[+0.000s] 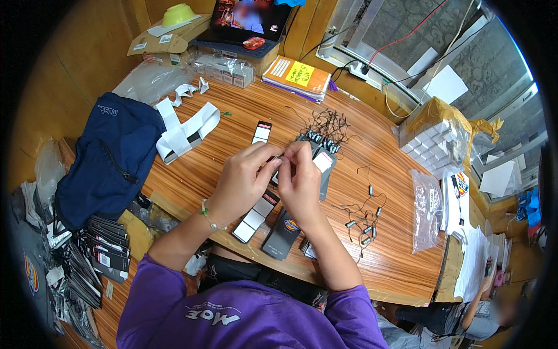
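My left hand [244, 175] and my right hand [299, 177] meet over the middle of the table, fingertips pinched together. What they pinch is too small and too covered to make out. Under and behind them lie dark hang tags [326, 181], one with a white sticker. Black tag strings [325, 136] with small plastic ends are bunched at the far side of these. Black cards with white label stickers [251, 221] lie beneath my left wrist. A dark grey tag [282, 235] with a coloured logo sits between my forearms. Loose strings [366, 230] are scattered right of my right forearm.
A navy backpack [104, 157] and a white paper strip [189, 131] lie left. Many black tags [104, 250] are heaped below the bag. Notebooks [299, 77] and a laptop [250, 23] stand at the back. A stack of white boxes [433, 142] and a plastic bag [427, 212] are right.
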### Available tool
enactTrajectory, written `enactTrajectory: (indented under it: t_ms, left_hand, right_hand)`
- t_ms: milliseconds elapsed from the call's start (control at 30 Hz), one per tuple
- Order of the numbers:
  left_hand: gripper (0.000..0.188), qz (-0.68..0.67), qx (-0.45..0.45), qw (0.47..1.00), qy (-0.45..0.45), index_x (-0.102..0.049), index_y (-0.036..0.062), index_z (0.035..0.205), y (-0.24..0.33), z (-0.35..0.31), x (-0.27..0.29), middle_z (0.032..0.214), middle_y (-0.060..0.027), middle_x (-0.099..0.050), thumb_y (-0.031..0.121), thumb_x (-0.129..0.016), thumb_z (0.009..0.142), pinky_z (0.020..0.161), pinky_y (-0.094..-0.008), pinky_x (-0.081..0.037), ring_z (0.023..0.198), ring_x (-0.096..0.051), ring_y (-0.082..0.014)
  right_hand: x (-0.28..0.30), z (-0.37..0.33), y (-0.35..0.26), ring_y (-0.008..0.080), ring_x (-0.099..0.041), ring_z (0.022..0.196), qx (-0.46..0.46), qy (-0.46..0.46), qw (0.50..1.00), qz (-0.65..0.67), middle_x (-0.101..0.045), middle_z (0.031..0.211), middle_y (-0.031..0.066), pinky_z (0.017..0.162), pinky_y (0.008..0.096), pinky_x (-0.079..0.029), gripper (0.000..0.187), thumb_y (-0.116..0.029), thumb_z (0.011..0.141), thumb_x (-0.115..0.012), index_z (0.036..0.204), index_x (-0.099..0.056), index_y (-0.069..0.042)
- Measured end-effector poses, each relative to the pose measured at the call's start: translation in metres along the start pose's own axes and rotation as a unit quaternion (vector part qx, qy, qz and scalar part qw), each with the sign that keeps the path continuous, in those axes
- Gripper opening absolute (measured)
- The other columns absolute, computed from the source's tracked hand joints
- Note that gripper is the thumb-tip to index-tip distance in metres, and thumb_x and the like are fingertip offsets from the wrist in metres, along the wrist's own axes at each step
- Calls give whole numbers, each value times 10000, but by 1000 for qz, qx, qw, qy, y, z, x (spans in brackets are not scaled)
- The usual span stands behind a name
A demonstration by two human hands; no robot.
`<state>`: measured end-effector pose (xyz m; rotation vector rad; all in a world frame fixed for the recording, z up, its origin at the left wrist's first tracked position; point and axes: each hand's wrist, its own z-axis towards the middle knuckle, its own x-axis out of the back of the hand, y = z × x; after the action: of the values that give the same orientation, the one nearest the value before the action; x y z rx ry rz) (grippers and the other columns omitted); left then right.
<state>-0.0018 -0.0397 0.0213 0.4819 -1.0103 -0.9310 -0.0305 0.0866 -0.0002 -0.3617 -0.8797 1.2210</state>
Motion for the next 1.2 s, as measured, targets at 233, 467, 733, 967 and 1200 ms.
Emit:
enactTrajectory:
  t_ms: [233,467,733,967,1200]
  left_hand:
    - [169,-76,-14,996,35,-613,-24,963,-9,5,0,845,-91,-592,-15,-591,796,589,-229,-499,727,-596,-136]
    - [177,-219,72,973,9,-627,-34,965,5,6,13,855,-82,-605,-3,-617,791,614,-215,-531,772,-607,-113]
    - [179,-253,73,965,10,-633,-24,963,-2,5,10,902,-65,-599,12,-634,788,614,-185,-521,775,-598,-91]
    - [183,-156,5,988,12,-652,7,944,-1,6,12,807,-69,-608,3,-649,760,581,-217,-489,723,-600,-110]
    - [171,36,-248,968,24,-663,33,836,-6,8,9,766,-76,-622,-18,-669,673,621,-289,-497,736,-617,-217]
  right_hand:
    - [14,13,3,128,-583,701,-195,-80,915,344,-606,761,86,619,242,-469,276,55,849,-490,1086,-362,-3]
    - [29,16,-11,126,-595,707,-193,-140,946,220,-622,732,103,616,239,-463,277,-37,825,-587,1066,-457,4]
    - [36,23,0,231,-513,697,15,-83,996,-17,-537,707,97,643,316,-413,156,-101,746,-665,851,-602,-5]
    - [36,21,1,161,-515,765,-160,-141,962,172,-554,764,61,690,284,-397,125,-109,781,-640,825,-628,8]
    - [36,17,16,110,-541,797,-269,-129,821,486,-597,844,28,769,247,-418,82,-94,826,-562,816,-613,-30]
